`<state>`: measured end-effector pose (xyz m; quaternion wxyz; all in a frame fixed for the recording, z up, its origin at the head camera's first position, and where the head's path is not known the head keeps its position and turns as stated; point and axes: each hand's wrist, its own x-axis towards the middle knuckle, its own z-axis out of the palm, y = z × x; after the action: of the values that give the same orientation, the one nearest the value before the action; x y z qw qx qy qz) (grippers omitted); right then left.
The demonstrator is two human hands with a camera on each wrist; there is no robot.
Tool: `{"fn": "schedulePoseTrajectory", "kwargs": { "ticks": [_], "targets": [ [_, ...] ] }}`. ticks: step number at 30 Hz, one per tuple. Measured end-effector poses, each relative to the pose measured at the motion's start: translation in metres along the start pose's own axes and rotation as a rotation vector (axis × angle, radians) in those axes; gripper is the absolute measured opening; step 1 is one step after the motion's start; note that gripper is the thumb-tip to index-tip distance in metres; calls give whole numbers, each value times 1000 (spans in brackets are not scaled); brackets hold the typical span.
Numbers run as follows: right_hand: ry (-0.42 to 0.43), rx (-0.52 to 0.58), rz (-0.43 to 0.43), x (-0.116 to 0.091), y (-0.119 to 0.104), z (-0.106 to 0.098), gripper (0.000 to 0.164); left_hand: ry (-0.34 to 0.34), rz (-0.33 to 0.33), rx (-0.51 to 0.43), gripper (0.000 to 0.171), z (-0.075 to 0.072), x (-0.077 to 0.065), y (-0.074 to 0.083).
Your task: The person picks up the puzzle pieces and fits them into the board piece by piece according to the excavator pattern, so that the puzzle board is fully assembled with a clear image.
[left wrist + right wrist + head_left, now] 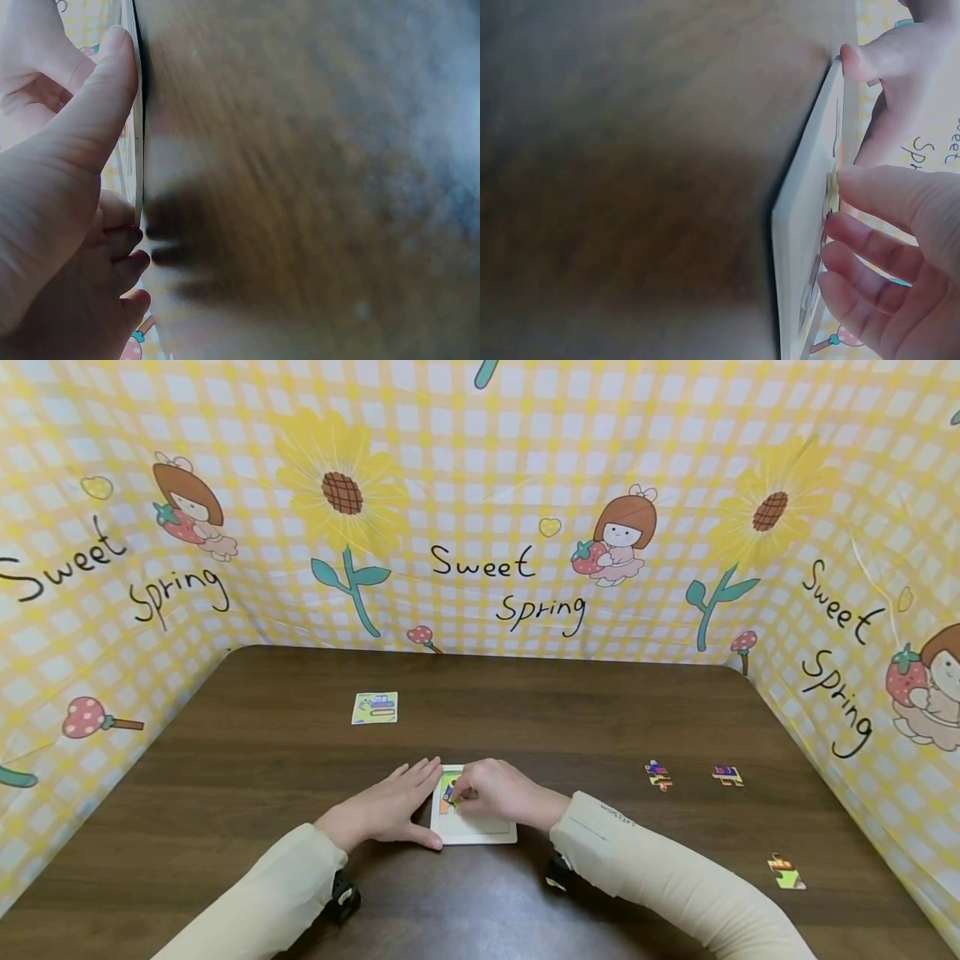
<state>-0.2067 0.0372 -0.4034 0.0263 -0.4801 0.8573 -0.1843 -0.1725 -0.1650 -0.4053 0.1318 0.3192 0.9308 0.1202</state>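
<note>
A white framed puzzle board (480, 838) lies on the table in front of the person. Colourful jigsaw pieces (447, 781) show at its left side, partly covered by the right hand. My left hand (386, 806) steadies the board, fingers stretched along its left edge and thumb at the near left corner. In the left wrist view that thumb (112, 82) lies against the frame's side. My right hand (498, 793) is bent over the board, thumb and fingertips pinching a puzzle piece (832, 184) low at its surface; the fingers hide most of this piece.
Two loose puzzle pieces, one purple and orange (659, 775) and one purple (727, 775), lie to the right. A green and orange piece (786, 872) sits nearer on that side. A square picture card (375, 707) is at the back left. Patterned cloth (480, 485) surrounds the brown table (262, 760).
</note>
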Motion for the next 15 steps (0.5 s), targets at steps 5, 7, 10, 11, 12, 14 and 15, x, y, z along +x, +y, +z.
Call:
{"fn": "schedulePoseTrajectory", "kwargs": {
  "ticks": [5,7,10,11,12,14,15],
  "targets": [
    [-18,-8,14,1,-1,2,10,-3,-5,5,100,0,0,0],
    [-24,-25,10,2,-1,2,11,-6,-6,5,100,0,0,0],
    [-31,-49,0,1,-2,2,12,-10,-7,3,100,0,0,0],
    [-35,-55,-4,1,-2,2,13,-11,-8,0,100,0,0,0],
    [-38,-62,-8,1,-2,2,14,-14,-11,-1,100,0,0,0],
    [-39,-72,-10,0,-2,2,16,-19,-15,-6,101,0,1,0],
    [-39,-77,-11,0,-2,1,16,-21,-16,-8,101,0,1,0]
  ]
}}
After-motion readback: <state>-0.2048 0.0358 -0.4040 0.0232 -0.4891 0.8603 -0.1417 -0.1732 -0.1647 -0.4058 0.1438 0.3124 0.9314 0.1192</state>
